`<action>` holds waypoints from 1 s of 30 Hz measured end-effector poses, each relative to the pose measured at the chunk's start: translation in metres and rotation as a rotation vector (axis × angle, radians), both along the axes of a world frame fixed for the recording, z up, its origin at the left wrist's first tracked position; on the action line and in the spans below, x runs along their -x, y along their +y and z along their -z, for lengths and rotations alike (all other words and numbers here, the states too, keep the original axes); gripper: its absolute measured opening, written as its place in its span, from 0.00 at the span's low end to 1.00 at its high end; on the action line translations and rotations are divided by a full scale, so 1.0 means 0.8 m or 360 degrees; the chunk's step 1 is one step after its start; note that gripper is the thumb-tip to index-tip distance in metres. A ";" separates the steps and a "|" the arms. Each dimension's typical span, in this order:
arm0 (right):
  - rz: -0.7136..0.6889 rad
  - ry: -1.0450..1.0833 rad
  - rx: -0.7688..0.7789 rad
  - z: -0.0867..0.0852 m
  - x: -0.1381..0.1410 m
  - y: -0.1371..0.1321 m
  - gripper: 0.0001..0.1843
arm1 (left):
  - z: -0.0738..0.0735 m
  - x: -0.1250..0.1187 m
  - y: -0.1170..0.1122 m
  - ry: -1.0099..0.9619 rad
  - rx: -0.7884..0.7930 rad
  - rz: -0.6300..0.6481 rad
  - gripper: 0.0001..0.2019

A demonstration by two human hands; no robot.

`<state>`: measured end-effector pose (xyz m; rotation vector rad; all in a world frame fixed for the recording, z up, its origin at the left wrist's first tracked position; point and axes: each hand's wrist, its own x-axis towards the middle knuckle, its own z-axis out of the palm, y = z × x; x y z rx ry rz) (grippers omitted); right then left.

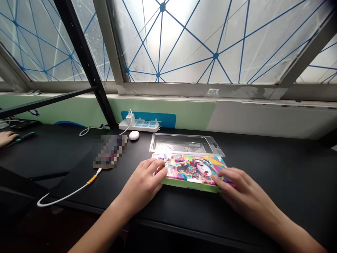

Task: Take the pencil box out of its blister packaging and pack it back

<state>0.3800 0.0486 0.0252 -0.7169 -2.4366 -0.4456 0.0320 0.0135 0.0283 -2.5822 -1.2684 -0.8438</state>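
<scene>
- A person's left hand (140, 186) and right hand (244, 191) lie on a brightly printed cartoon package (191, 172) on a black counter (284, 168), near the counter's front edge.
- The left grip curls over the package's left end, with the fingers on its printed face. The right grip spreads across the right end, with the fingers close together. Neither grip is wide apart, though it cannot be told whether either is clamped on the package.
- The package lies flat, its lower edge showing a green strip. Just behind it, and touching it, sits a clear plastic tray (183, 144) with a hanging tab at its far edge.
- To the left of the left hand lies a flat object (110, 151), too blurred to identify. A white cable (67, 195) with a yellow coil (91, 179) runs from it across the counter and over the edge.
- Farther back stand a white power strip (139, 125) with a white charger (130, 119) plugged in, and a small round white case (134, 135).
- At the far left, a second person's hand (7, 138) rests beside a green-handled tool (25, 137).
- Above the counter, a green wall panel (160, 112) sits beneath frosted windows (163, 42) crossed by blue lines.
</scene>
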 end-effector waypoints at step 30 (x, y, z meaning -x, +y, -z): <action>0.0126 0.0326 0.1067 0.015 -0.028 0.030 0.32 | 0.015 0.013 -0.018 -0.0652 0.1057 -0.0350 0.46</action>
